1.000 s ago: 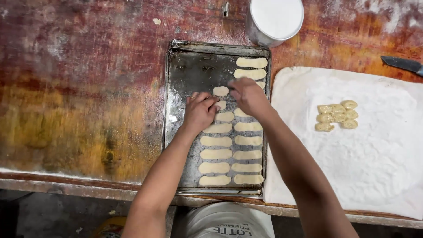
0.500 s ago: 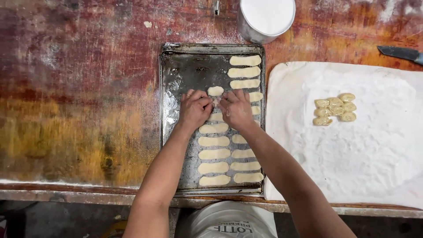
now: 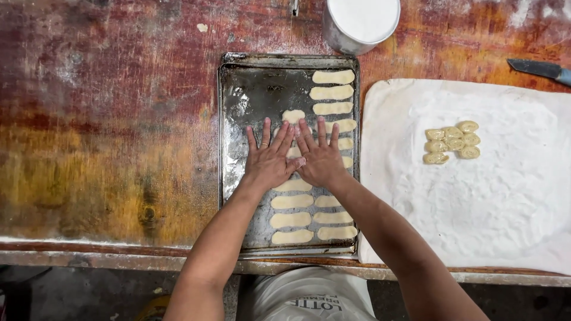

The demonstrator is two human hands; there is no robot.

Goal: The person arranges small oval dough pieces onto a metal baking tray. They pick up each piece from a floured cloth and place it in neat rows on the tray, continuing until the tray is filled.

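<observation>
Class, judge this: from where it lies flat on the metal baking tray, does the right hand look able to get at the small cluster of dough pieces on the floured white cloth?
Probably yes: the right hand has only bare floured white cloth between it and the small cluster of dough pieces.

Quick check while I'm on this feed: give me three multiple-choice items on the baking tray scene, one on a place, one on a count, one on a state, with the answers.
1. Where does the small cluster of uncut dough pieces lie?
A. On the floured white cloth, to the tray's right
B. On the metal tray
C. Inside the white bucket

2. How many dough strips show in the tray's right column above the hands?
A. One
B. Four
C. Nine

3. How are the two hands placed?
A. Clenched into fists
B. Flat, fingers spread, palms down over dough
C. Lifted off, holding a knife

Answers:
1 A: the cluster sits on the cloth, apart from the metal tray.
2 B: four strips lie uncovered there.
3 B: the left hand and right hand press side by side on the tray.
</observation>
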